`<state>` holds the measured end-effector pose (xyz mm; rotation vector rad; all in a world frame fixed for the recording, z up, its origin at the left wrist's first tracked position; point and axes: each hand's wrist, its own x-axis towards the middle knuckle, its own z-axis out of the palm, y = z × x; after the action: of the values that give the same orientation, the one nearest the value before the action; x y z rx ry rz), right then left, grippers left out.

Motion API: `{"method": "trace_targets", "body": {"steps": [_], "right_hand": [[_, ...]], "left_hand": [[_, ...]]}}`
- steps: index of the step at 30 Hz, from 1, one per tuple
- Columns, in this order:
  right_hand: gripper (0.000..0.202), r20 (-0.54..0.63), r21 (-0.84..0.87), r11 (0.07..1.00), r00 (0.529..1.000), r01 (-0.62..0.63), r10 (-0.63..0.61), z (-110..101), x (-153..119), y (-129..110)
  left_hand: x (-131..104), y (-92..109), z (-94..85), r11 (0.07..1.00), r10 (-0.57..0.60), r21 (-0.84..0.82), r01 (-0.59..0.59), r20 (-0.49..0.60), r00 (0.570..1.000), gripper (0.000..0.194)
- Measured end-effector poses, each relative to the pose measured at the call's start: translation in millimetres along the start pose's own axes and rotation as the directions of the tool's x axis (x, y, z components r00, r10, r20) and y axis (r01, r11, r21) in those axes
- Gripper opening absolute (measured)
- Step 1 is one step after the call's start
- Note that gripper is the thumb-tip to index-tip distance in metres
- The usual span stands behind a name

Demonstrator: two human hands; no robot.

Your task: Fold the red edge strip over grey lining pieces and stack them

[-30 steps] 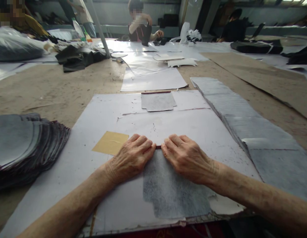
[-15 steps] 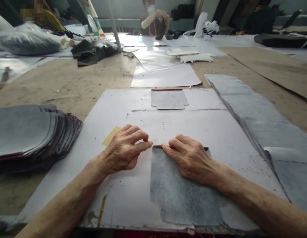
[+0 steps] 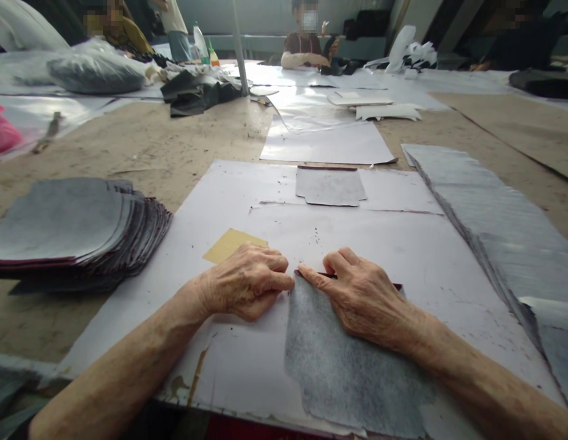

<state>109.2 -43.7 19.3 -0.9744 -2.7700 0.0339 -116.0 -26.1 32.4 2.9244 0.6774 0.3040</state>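
A grey felt-like fabric piece (image 3: 329,360) with a narrow dark red folded top edge lies on the white board, turned slightly. My right hand (image 3: 361,293) rests over that edge, its index finger stretched to the top left corner and its other fingers curled, holding the piece down. At the same corner, my left hand (image 3: 251,281) is closed, thumb and index finger pinched against the piece's left edge. The exact grip of its fingertips is hard to see. A yellow card (image 3: 233,243) lies behind my left hand, partly covered by it.
A smaller grey piece (image 3: 330,186) with a dark red edge lies farther up the white board (image 3: 247,195). A stack of grey pieces (image 3: 77,226) stands left, and a long row of overlapping grey sheets (image 3: 499,232) runs along the right. Several people are across the table.
The view has shifted left, showing more of the left stack. My left fingers have closed against the piece's corner, and my right index finger has moved to that corner. The piece has turned slightly.
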Motion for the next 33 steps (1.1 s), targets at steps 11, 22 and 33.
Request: {"method": "trace_targets", "body": {"steps": [11,22,33], "right_hand": [[0.055,0.047,-0.088,0.996,0.998,-0.031,0.035,-2,5,-7],[0.041,-0.207,0.062,0.998,0.978,0.031,-0.018,6,-8,5],[0.030,-0.335,0.194,0.980,0.936,-0.039,0.104,4,-7,7]], "left_hand": [[3,1,0.1,1.000,0.010,-0.003,-0.010,-0.029,1.000,0.028],[-2,-1,-0.2,0.990,-0.062,-0.132,0.055,-0.047,0.997,0.029],[3,-4,-1.3,0.931,-0.142,-0.352,0.091,-0.122,0.982,0.020]]}}
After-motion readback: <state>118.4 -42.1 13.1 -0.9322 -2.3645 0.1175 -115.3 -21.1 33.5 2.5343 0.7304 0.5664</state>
